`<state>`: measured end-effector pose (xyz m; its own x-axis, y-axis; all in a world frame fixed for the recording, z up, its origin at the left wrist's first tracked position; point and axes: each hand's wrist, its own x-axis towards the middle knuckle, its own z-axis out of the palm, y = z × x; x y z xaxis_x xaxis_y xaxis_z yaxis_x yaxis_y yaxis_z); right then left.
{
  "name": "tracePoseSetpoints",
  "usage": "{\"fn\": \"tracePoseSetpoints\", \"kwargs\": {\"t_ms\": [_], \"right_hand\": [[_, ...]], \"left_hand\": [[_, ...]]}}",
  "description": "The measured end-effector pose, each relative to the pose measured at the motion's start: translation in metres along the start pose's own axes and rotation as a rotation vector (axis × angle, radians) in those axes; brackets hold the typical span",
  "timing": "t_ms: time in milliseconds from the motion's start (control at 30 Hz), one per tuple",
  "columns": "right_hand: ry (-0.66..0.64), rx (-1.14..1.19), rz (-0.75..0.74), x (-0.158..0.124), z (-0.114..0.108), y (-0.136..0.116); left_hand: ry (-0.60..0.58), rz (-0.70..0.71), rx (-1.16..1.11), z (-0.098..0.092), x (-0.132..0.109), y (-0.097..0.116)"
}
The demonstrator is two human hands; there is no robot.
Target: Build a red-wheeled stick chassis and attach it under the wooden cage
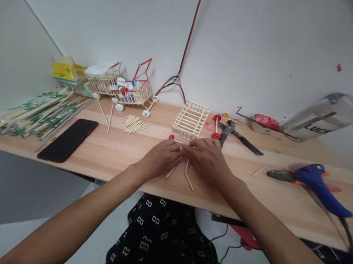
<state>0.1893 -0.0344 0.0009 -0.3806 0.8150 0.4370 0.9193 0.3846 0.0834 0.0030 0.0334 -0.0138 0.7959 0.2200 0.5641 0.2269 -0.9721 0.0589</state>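
Left hand (162,157): above the front half of the tabletop (128,155), fingers bent and drawn in toward the thumb; the tips meet the right hand's, and whether they pinch a stick cannot be told.
Right hand (208,155): palm down, fingers lying close together; its thumb and any grip beneath are too hidden to tell.
Sticks at the hands: a straight stick (171,172) slants out below the left fingertips; an angled stick piece (188,181) (bent like a knee) emerges between the hands and points toward the table's near edge.
Red cap (171,137): just beyond the left fingers, beside a thin stick running toward the right hand.
Stick frame (191,120): an open lattice box, just behind the hands.
Red wheels (216,136): a pair joined by a stick, right of the frame, beside the black pincers (244,141).
Glue gun (312,182): blue, lying at far right.
Left side: a phone (68,140), a heap of short sticks (134,124), and a stick cart (134,92) loaded with caps.
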Motion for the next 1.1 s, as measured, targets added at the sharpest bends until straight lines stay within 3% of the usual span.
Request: {"fn": "tracePoseSetpoints", "kwargs": {"t_ms": [633,1100], "right_hand": [[0.045,0.023,-0.031,-0.0036,0.0003,-0.0025],[-0.003,-0.016,0.013,-0.0028,0.0024,-0.0015]], "left_hand": [[0.007,-0.011,-0.021,0.001,-0.0002,-0.0001],[-0.023,-0.015,-0.012,-0.0008,0.0,0.0003]]}}
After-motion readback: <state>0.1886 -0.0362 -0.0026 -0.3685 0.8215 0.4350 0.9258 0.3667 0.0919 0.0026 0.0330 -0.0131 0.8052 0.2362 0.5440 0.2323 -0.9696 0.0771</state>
